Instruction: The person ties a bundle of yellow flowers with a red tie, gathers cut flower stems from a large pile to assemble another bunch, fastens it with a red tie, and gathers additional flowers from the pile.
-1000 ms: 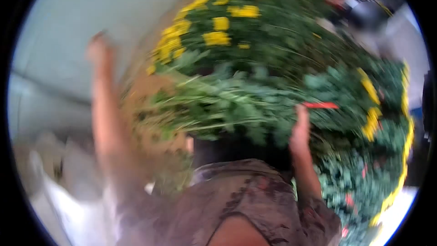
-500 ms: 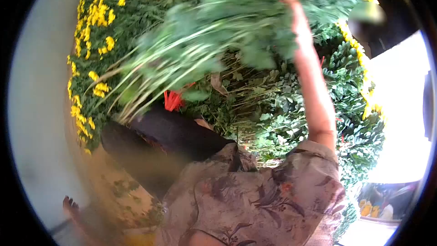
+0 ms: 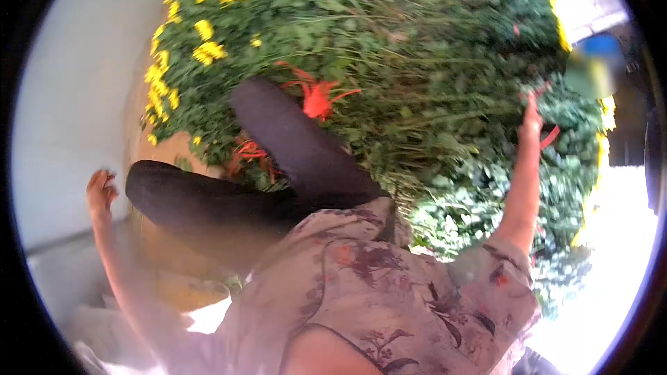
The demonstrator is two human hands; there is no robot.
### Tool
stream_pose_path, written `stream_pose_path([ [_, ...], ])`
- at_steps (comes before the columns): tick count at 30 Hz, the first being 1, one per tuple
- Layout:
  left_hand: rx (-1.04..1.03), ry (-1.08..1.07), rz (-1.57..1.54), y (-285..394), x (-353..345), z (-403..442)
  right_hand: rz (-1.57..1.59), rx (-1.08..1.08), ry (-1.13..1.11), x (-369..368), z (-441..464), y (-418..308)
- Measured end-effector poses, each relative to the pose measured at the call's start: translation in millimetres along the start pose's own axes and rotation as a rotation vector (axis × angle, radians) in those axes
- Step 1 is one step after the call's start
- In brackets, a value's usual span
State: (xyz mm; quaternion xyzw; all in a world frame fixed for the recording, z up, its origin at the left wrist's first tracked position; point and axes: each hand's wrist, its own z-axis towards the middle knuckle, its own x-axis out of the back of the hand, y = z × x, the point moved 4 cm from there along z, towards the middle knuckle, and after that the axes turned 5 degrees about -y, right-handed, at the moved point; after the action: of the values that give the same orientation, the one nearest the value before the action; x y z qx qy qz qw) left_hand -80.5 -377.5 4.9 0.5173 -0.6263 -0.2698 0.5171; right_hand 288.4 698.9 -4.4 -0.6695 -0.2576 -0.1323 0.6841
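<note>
Off to the left, my left hand (image 3: 103, 191) is raised beside the pale wall, its fingers loosely curled and apart, holding nothing. My right hand (image 3: 532, 117) reaches far right, against the green leaves (image 3: 566, 107) of the flower pile. Its fingers are blurred among the leaves, and whether they grip anything cannot be made out. A red strip (image 3: 549, 137) shows just beside its wrist. Bunches of red ties (image 3: 318, 100) lie on the stems and next to my dark-trousered knee (image 3: 267, 107). Yellow blooms (image 3: 209, 52) edge the pile at the upper left.
A pale wall (image 3: 83, 90) runs down the left side. Yellow flower heads (image 3: 602, 149) line the right edge of the pile, with a dark object and a blurred round shape nearby. Brown ground (image 3: 177, 253) shows below my legs.
The loose bundle that my right hand held up now lies low, no longer distinct from the pile. My right hand moved right and down, my left hand up. More red ties show by my knees.
</note>
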Motion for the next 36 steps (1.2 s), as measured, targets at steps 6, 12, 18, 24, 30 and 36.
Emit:
stream_pose_path([
  [6,-0.049,-0.157,-0.074,46,-111,-30,-0.503,0.221,-0.382,27,-68,-34],
  [12,-0.163,-0.271,0.142,45,-204,15,-1.053,0.832,-0.501,-88,-236,-214],
  [18,-0.505,-0.721,0.801,43,-298,4,-1.062,1.326,-0.885,-340,-367,-285],
  [24,-0.523,-0.82,0.785,82,-316,-1,-0.991,1.536,-0.748,-555,-350,-278],
  [30,-0.471,-0.865,0.627,86,-326,25,-0.971,1.73,-0.596,-660,-381,-280],
  [36,-0.299,-0.714,0.488,83,-338,71,-0.613,1.815,-0.605,-656,-405,-350],
])
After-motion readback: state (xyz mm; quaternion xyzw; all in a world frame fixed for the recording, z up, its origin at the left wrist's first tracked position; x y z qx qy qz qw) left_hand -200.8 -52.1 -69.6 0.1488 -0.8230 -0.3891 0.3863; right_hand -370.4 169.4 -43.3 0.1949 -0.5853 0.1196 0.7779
